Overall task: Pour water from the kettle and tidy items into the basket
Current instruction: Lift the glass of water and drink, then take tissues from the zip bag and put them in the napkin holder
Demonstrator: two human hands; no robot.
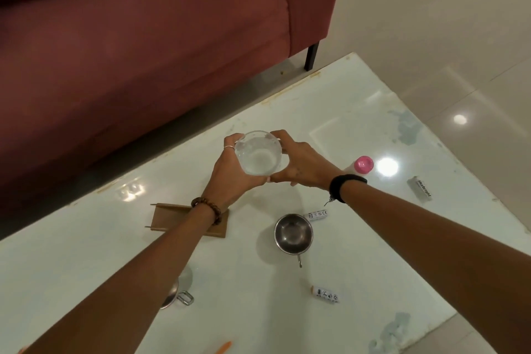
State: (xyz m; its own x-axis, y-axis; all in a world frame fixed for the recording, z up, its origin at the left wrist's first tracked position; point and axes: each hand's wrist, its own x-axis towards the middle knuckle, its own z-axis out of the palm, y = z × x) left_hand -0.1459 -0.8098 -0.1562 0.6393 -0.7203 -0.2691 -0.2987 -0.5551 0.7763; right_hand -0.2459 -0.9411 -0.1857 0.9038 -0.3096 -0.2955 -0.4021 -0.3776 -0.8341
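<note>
Both hands wrap a clear drinking glass [258, 156] held above the white table [359, 129]. My left hand [230, 172] grips its left side and my right hand [301, 164] its right side. The glass is upright and seems to hold a little clear water at the bottom. Below the hands a small steel cup [293, 234] with a handle stands empty on the table. No kettle or basket is in view.
On the table lie a brown cardboard piece [163, 218], two small white batteries [317, 214] [326, 294], a pink-capped bottle [362, 165], a grey box [419, 190], a steel lid [172, 293] under my left forearm and an orange item [224, 348]. A maroon sofa [143, 37] stands behind.
</note>
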